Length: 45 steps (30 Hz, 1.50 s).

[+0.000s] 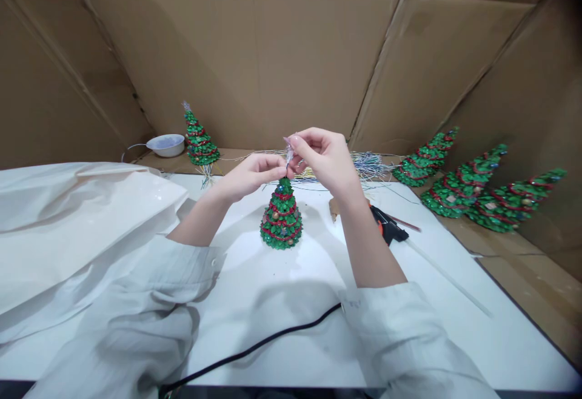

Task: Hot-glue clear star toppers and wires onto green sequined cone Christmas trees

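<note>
A small green cone-shaped Christmas tree (281,217) with red garlands and beads stands upright on the white table (282,302). Just above its tip, my left hand (251,176) and my right hand (324,157) meet. Both pinch a small silvery tinsel piece (288,155) between fingertips, right over the tree's top. Both hands' fingers are closed around that piece.
A black and orange glue gun (386,226) lies right of my right forearm, its black cord (254,347) running to the front edge. Three finished trees (464,184) lie on their sides at right; another (199,139) stands at back left beside a white bowl (166,144). Loose strands (368,165) lie behind. White cloth (68,229) covers the left.
</note>
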Each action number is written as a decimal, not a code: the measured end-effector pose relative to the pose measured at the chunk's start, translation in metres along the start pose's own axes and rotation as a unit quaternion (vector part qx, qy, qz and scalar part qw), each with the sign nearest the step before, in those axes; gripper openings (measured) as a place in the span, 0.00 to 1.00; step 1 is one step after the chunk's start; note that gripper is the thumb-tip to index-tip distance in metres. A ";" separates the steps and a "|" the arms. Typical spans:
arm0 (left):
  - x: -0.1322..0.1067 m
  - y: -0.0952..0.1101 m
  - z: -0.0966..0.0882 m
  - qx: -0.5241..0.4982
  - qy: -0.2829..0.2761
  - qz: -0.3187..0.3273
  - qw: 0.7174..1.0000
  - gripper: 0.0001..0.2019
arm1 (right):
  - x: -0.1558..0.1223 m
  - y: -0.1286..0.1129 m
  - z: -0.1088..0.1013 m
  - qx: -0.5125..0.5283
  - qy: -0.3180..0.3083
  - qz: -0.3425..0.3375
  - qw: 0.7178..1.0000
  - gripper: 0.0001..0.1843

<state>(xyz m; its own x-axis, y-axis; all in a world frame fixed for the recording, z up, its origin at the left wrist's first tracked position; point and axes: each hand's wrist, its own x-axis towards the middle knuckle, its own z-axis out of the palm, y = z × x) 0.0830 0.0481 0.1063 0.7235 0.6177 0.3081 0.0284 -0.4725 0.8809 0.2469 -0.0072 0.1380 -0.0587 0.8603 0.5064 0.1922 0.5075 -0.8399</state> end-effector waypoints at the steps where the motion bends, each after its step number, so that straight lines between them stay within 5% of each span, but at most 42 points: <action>1: -0.001 0.002 0.000 0.013 0.003 -0.001 1.000 0.13 | 0.000 -0.001 0.000 0.000 0.003 -0.001 1.000 0.20; 11: -0.005 0.017 0.002 0.110 0.040 0.034 0.993 0.13 | -0.006 -0.009 -0.002 -0.063 0.015 -0.003 0.998 0.19; 45: -0.009 0.024 -0.004 0.073 0.039 0.007 0.997 0.13 | -0.003 -0.001 -0.003 -0.192 -0.040 -0.023 0.980 0.11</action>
<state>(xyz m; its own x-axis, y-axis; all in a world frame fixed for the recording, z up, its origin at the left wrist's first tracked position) 0.0747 0.0337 0.1256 0.6695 0.6541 0.3520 0.1222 -0.5644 0.8164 0.2498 -0.0104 0.1373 -0.1500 0.8459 0.5118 0.5417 0.5034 -0.6732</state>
